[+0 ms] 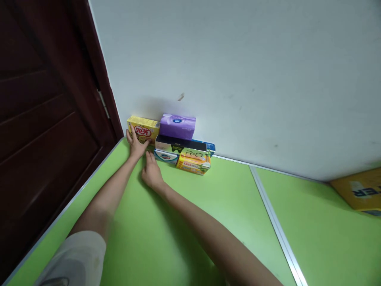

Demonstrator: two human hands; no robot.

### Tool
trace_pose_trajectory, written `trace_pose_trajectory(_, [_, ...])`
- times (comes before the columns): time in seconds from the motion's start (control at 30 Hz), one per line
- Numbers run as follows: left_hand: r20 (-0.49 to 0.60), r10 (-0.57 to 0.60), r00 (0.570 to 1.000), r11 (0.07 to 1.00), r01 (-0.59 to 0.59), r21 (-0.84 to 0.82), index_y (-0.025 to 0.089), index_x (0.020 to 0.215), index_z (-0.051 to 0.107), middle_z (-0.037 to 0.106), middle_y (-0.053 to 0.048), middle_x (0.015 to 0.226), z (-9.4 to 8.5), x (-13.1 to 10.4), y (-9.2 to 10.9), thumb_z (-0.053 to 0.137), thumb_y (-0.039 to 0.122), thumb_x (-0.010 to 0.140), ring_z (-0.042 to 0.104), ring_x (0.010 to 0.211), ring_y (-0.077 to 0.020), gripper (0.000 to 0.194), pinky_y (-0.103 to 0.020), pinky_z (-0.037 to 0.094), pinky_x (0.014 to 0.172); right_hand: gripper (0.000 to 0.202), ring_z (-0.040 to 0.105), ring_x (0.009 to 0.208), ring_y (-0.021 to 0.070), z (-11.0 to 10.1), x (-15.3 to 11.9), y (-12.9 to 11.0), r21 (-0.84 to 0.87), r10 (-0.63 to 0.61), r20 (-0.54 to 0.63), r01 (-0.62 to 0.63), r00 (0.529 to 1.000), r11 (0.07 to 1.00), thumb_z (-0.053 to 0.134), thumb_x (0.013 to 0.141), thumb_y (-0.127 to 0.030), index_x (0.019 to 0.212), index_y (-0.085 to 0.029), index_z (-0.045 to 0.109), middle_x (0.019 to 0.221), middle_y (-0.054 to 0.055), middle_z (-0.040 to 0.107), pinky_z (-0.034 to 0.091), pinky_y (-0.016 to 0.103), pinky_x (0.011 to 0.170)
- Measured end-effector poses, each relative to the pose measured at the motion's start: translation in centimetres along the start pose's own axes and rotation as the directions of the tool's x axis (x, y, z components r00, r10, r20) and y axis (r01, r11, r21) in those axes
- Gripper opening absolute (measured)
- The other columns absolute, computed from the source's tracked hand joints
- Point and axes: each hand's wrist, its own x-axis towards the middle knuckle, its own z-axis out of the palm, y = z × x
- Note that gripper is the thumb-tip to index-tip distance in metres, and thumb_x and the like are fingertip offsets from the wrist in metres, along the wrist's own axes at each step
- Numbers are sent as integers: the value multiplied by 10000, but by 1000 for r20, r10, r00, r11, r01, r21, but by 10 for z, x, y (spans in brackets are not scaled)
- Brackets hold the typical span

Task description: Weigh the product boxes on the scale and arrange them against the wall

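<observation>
A yellow snack box (153,131) stands upright against the wall, and my left hand (137,147) rests on its front with fingers spread. My right hand (152,171) is lower, its fingers reaching to the left end of a white and teal soap box (166,156); whether they touch it I cannot tell. Beside that lies a yellow-orange pack (193,166) with green print. A long black and pale green box (181,145) marked R&O lies across both. Behind it sits a purple tissue pack (177,126), and a blue box (210,148) shows partly at the right.
A grey-white wall (238,79) rises behind the green surface (232,198). A dark red door (38,119) stands at the left. A metal strip (276,226) crosses the surface, and a yellow-brown carton (360,188) is at the far right.
</observation>
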Motion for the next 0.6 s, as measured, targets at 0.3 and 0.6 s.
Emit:
trace_pose_trajectory(0.3, [41,-28,999,999,27,17,173,1439,243,41,-189,1540,-14,-16,6,712,250,675,3,1435,-328,900,-468,118,1146,721,338,1363,255,-15,-1,-9,34,21,62,-23,998,999,453,696,-35,1402,3,315,1467,207,350,291,364,1130])
trace_pose_trajectory(0.6, [358,108,927,994,-95,-52,159,1099,626,607,-134,1206,-81,-101,51,437,234,810,521,1197,-260,354,-429,358,1061,647,530,1217,267,-70,-81,-24,51,-46,239,35,970,998,524,725,-89,1358,-2,421,1348,211,513,422,325,1014])
